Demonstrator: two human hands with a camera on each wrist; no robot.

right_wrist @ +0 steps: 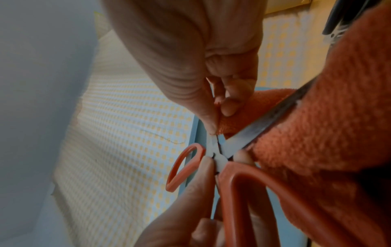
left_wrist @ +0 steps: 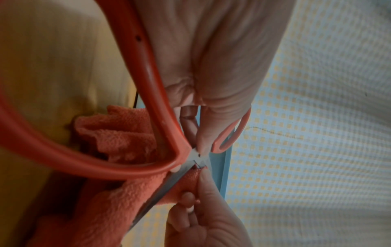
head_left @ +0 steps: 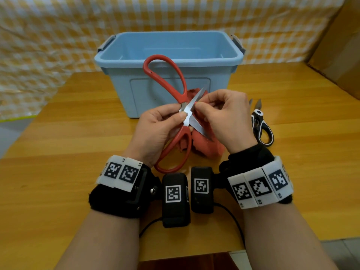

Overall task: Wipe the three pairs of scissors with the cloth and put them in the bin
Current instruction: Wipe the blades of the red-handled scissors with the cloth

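Large red-handled scissors are held spread wide in front of the light blue bin. My left hand pinches them at the pivot, thumb on the metal. My right hand pinches the red cloth round the upper blade near the pivot. The cloth hangs down under both hands onto the table; the lower blade lies against it. Black-and-white scissors lie on the table right of my right hand. A third pair is not in view.
The bin shows nothing inside it and stands at the back of the wooden table. A cardboard box sits at the far right. A yellow checked cloth hangs behind the table.
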